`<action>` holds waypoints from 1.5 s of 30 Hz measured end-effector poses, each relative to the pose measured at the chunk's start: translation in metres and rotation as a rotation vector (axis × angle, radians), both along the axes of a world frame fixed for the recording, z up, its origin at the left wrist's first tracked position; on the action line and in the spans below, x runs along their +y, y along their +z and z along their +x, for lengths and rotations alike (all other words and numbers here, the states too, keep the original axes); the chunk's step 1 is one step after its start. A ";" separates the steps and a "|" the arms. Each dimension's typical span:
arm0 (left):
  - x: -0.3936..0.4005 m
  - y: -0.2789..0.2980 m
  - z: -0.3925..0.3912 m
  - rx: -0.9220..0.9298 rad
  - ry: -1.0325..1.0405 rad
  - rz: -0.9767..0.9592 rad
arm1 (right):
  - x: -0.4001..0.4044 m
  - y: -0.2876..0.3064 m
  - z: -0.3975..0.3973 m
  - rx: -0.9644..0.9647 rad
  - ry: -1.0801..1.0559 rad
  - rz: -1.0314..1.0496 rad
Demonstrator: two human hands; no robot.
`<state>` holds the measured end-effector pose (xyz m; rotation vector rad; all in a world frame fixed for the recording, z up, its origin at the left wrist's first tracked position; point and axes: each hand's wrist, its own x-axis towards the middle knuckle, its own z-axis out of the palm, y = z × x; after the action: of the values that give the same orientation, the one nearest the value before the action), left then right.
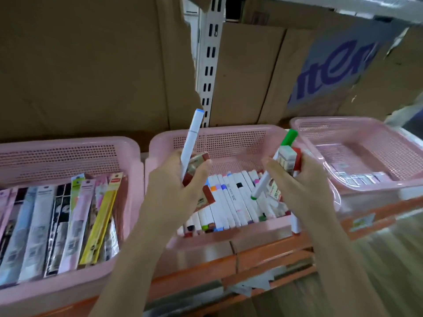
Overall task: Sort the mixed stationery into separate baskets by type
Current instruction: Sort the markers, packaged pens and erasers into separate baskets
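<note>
Baskets, three of them, pink and perforated, are lined up side by side on an orange shelf, with cardboard boxes stacked behind.

The left basket is packed with long flat packets stood on edge. The middle basket is filled with a row of white markers with coloured end caps, pretty neatly laid next to each other. The right basket is mostly bare, just a few small pale items lying at its front.

Both hands are held over the middle basket. The left hand is curled around a white marker with a blue cap, pointed up and tilted a bit right, and a small brownish-red box is gripped in the same fingers. The right hand is wrapped around a bunch of stuff: a green-capped marker sticking up, a small pale eraser-like block with something red beside it, and a white marker with a green tip angled down toward the basket. What exactly the red piece is can't be made out.

A white marker is seen hanging over the middle basket's front right rim.
</note>
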<state>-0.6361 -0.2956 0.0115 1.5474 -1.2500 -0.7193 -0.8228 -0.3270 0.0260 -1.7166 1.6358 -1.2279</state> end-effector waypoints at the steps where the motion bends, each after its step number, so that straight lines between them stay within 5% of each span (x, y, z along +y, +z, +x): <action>1: -0.006 -0.001 -0.003 -0.020 -0.009 0.016 | -0.012 0.000 -0.008 0.038 -0.022 0.006; 8: -0.030 -0.016 -0.021 -0.153 0.019 0.136 | -0.081 -0.024 -0.045 0.567 0.066 0.475; 11: -0.036 -0.019 -0.035 -0.181 0.043 0.171 | -0.094 -0.041 -0.049 0.654 0.184 0.627; 21: -0.041 -0.022 -0.076 -0.260 0.170 0.218 | -0.110 -0.046 -0.054 0.791 0.413 0.599; 29: -0.041 -0.025 -0.082 -0.291 0.284 0.254 | -0.117 -0.052 -0.055 0.822 0.700 0.635; 36: -0.049 -0.027 -0.090 -0.291 0.245 0.252 | -0.122 -0.035 -0.066 0.432 0.492 0.521; 45: -0.053 -0.025 -0.093 -0.292 0.215 0.221 | -0.120 -0.041 -0.071 0.479 0.522 0.567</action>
<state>-0.7292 -0.3491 -0.0140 1.9900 -1.2175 -0.5171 -0.8943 -0.4472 -0.0149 -1.9415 1.4313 -0.0908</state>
